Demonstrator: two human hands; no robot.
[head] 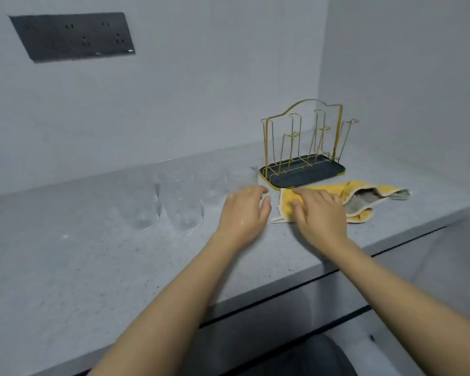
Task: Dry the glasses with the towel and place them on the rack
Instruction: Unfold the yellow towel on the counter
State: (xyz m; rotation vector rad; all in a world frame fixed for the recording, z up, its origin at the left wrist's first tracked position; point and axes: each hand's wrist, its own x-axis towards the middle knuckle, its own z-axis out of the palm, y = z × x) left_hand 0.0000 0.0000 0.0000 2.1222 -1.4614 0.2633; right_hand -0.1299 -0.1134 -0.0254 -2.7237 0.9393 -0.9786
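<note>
Several clear glasses stand on the grey counter (65,267): one (141,204) at the left, one (183,206) beside it, and another (240,179) just behind my left hand. A gold wire rack (304,137) on a dark tray (304,176) stands at the back right, with nothing on its prongs. A yellow and grey towel (364,198) lies crumpled in front of the rack. My right hand (319,213) rests on the towel's left end, fingers bent over the cloth. My left hand (244,213) hovers beside it with loosely curved fingers, holding nothing.
A dark socket panel (73,36) is set in the back wall. A side wall closes the corner to the right of the rack. The counter's front edge runs diagonally from lower left to right, with dark cabinet fronts (282,308) below.
</note>
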